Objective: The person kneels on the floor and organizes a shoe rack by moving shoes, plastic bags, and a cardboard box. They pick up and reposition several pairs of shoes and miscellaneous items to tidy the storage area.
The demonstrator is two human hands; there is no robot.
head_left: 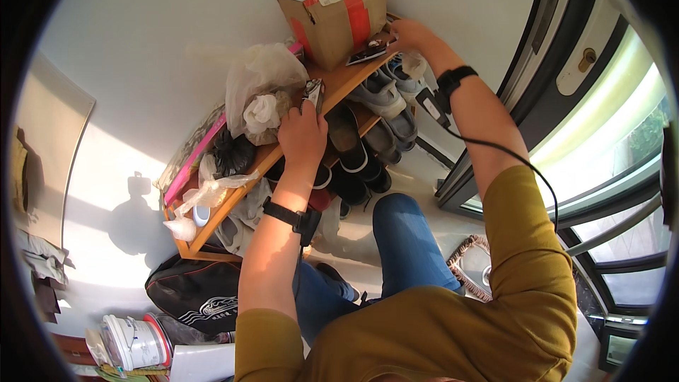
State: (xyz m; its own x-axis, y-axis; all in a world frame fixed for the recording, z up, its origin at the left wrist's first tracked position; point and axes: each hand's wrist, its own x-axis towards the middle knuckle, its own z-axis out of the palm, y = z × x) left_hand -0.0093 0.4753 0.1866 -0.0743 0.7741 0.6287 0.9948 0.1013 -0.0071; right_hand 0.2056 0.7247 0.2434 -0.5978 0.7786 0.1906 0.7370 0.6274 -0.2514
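Note:
My left hand [303, 135] grips the lower end of a small dark printed packet [314, 91] on top of a wooden shoe rack [339, 89]. Beside it sits a pale plastic bag [262, 66] with a crumpled white bag [261, 112] against it. My right hand [411, 37] reaches to the rack's far right end, next to an open cardboard carton [331, 26] with red tape. A flat dark printed item [367, 54] lies just left of those fingers. What the right fingertips touch is hard to make out.
Several shoes [376, 94] fill the shelves below. Black plastic bag [233, 153] and a knotted clear bag [212, 191] rest on the rack's left part. A black bag [196, 286] and white bucket [135, 342] stand lower left. At right is a dark-framed door [573, 63]. A cable [509, 158] trails along my right arm.

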